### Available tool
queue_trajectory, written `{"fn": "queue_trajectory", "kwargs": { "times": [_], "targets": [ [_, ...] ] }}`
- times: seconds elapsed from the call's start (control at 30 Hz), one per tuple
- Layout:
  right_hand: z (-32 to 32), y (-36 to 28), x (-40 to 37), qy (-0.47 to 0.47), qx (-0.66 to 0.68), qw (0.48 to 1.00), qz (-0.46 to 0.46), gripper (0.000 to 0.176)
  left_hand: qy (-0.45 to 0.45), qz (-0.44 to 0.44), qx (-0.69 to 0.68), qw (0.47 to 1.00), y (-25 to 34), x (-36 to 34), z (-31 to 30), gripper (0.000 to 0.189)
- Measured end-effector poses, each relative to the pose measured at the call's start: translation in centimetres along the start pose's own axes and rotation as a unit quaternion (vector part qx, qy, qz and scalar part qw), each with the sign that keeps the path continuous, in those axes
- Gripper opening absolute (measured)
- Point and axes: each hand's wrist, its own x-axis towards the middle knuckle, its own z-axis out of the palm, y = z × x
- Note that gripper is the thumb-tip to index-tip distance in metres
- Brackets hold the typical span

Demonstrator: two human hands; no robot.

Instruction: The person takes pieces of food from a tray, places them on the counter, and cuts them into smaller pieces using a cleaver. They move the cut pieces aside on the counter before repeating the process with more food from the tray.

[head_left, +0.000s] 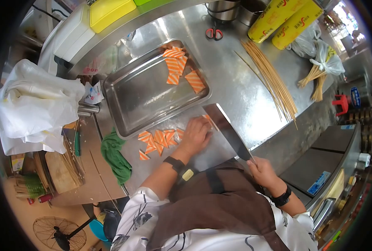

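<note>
My right hand (263,172) is wrapped round the handle of a cleaver (228,130), whose broad blade points up and to the left over the steel worktop. Close to the blade's left side, my left hand (196,136) presses down with bunched fingers on an orange-and-white striped slice (207,118); only a bit of it shows past the fingertips. Several cut striped pieces (159,139), some of them triangular, lie on the worktop left of this hand. Behind them is a steel tray (146,97) with more striped slices (176,65) at its far right end.
A green cloth (115,155) lies at the left edge. Wooden skewers (271,79) are spread at the right, near bagged skewer bundles (326,62). Red-handled scissors (214,34) and yellow film rolls (278,19) are at the back. White plastic bags (37,104) sit at left.
</note>
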Motion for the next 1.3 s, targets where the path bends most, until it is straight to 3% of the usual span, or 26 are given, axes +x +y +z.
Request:
{"fn": "queue_trajectory", "kwargs": {
  "times": [0.13, 0.27, 0.33, 0.43, 0.53, 0.77, 0.83, 0.87, 0.93, 0.97, 1.03, 1.17, 1.3],
  "targets": [
    [-0.7, -0.4, -0.4, 0.051, 0.019, 0.998, 0.013, 0.031, -0.045, 0.053, -0.005, 0.998, 0.1, 2.1, 1.7, 0.030],
    [-0.9, -0.1, -0.7, 0.046, 0.021, 0.998, 0.036, 0.032, -0.070, 0.060, 0.008, 0.996, -0.9, 1.6, 3.0, 0.026],
    [-1.2, 0.0, -0.8, 0.012, 0.011, 0.997, 0.077, 0.023, -0.108, 0.029, 0.024, 0.993, -1.5, 0.7, 2.6, 0.023],
    [-1.2, 0.4, -0.7, 0.005, 0.006, 0.997, 0.076, 0.023, -0.071, -0.021, 0.060, 0.995, -1.7, -1.7, 0.3, 0.023],
    [-1.2, 0.6, 0.0, 0.004, 0.008, 0.998, 0.058, 0.023, -0.098, -0.056, 0.103, 0.988, -1.9, -4.0, -4.7, 0.025],
    [-1.0, 2.2, 0.9, 0.036, -0.019, 0.999, 0.031, 0.027, -0.024, -0.012, 0.094, 0.995, 0.2, 0.7, -7.8, 0.033],
    [-1.2, 2.0, 1.1, 0.042, -0.018, 0.996, 0.079, 0.026, -0.004, -0.154, 0.054, 0.987, -0.2, 4.6, -6.1, 0.038],
    [-1.2, 2.2, 1.1, 0.047, -0.020, 0.996, 0.077, 0.026, 0.000, -0.150, 0.054, 0.987, -0.8, 6.4, -5.1, 0.038],
    [-1.0, 2.9, 0.6, 0.080, 0.010, 0.995, 0.061, 0.027, -0.006, -0.309, 0.063, 0.949, -2.6, 9.2, -3.4, 0.046],
    [-1.1, 3.2, 0.4, 0.086, 0.008, 0.995, 0.057, 0.027, -0.002, -0.303, 0.063, 0.951, -3.4, 10.0, -3.0, 0.046],
    [-1.2, 3.7, 0.0, 0.093, -0.014, 0.995, 0.023, 0.026, -0.068, -0.423, 0.047, 0.903, -4.5, 11.6, -2.3, 0.057],
    [-1.1, 4.2, -0.6, 0.103, -0.003, 0.994, 0.046, 0.027, -0.081, -0.482, 0.022, 0.872, -5.6, 13.6, -0.7, 0.066],
    [-0.6, 4.7, -1.2, 0.123, 0.001, 0.992, 0.036, 0.029, -0.014, -0.489, -0.030, 0.872, -7.4, 13.4, 2.1, 0.066]
  ]
}}
